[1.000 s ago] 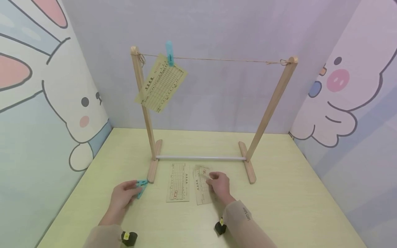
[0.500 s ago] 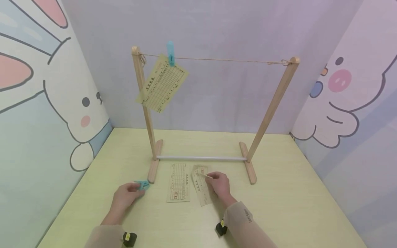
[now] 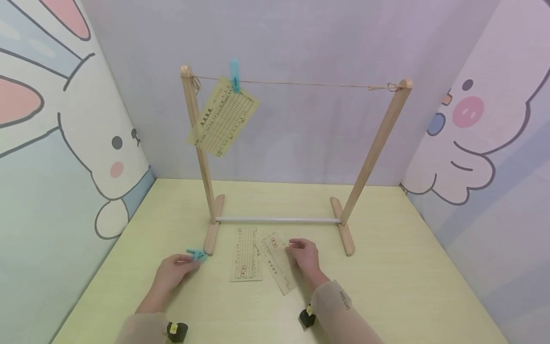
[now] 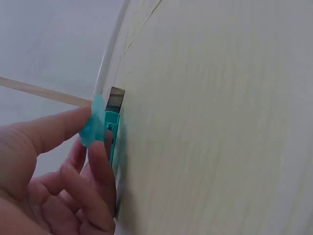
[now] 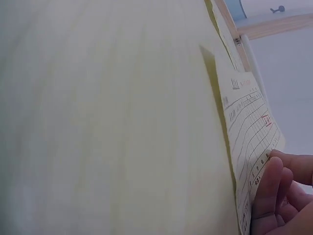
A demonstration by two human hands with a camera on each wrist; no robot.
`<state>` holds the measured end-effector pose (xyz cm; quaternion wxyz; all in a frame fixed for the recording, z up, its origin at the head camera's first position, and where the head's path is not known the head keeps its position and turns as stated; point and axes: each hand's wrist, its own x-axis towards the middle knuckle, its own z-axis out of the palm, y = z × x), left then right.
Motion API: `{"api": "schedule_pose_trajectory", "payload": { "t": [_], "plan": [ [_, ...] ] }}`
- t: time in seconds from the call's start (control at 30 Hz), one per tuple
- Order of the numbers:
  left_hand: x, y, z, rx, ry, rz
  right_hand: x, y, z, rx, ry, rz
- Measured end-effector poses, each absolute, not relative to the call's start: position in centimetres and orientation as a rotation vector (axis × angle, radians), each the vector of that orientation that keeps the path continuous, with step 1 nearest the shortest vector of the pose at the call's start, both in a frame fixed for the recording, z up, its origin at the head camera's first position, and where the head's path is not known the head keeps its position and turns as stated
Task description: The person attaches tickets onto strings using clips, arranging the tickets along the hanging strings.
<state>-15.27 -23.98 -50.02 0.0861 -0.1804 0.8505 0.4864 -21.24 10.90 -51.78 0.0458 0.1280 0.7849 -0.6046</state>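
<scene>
My left hand [image 3: 173,274] pinches a blue clothespin [image 3: 197,255] beside the left foot of a wooden stand. In the left wrist view the clothespin [image 4: 96,122] sits between thumb and fingers, partly hidden by them. With thumb and fingertips my right hand [image 3: 304,255] pinches the edge of a printed paper slip [image 3: 277,263], which lies slanted in the head view. Seen from the right wrist, that slip [image 5: 249,122] curves up from the table. Left of it another printed slip [image 3: 246,255] lies on the table, close to its upper corner.
The wooden stand [image 3: 378,143] carries a string [image 3: 301,83] between its posts. A yellowish printed sheet [image 3: 225,117] hangs tilted near the string's left end under a blue clothespin [image 3: 235,76]. A pale rod [image 3: 277,220] joins the stand's feet on the table [image 3: 386,286].
The slip at my right hand has turned, its top end swinging left towards the other slip and its lower end shifting right. My left hand has moved slightly right, and its clothespin has turned.
</scene>
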Motion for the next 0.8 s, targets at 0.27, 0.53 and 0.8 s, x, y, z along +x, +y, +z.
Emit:
{"api": "schedule_pose_trajectory", "payload": {
  "t": [0.27, 0.53, 0.8],
  "plan": [
    [-15.3, -24.0, -49.0, -0.535, 2.289, 1.791, -21.6, 11.3, -51.8, 0.391, 2.319, -1.862],
    [-15.6, -23.9, -48.2, -0.458, 2.121, 1.995, -21.7, 11.6, -51.4, 0.348, 2.311, -1.888],
    [-15.9, -23.4, -47.8, -0.463, 2.091, 2.045, -22.0, 11.8, -50.5, 0.332, 2.288, -1.906]
  ]
}}
